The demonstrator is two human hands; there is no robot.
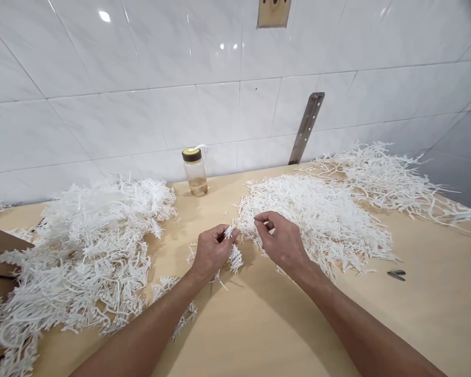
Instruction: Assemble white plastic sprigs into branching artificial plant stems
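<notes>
My left hand (214, 250) is closed, thumb against fingers, on a white branched plastic piece (235, 257). Its thin prongs stick out above and below the fingertips. A short way to the right, my right hand (280, 238) is held in a pinch over the near left edge of a heap of short white plastic bits (310, 209). Anything between its thumb and forefinger is too small to make out. Left of my hands lies a large tangled pile of white branched plastic pieces (102, 246). A few such pieces (185, 318) lie beside and partly behind my left forearm.
A clear bottle (196, 175) with a dark and yellow lid stands near the tiled wall. Bare white stems (392, 180) are heaped at the back right. Small dark snips (396, 275) lie at right. A metal strip (306, 128) leans on the wall; a brown box (2, 246) stands far left.
</notes>
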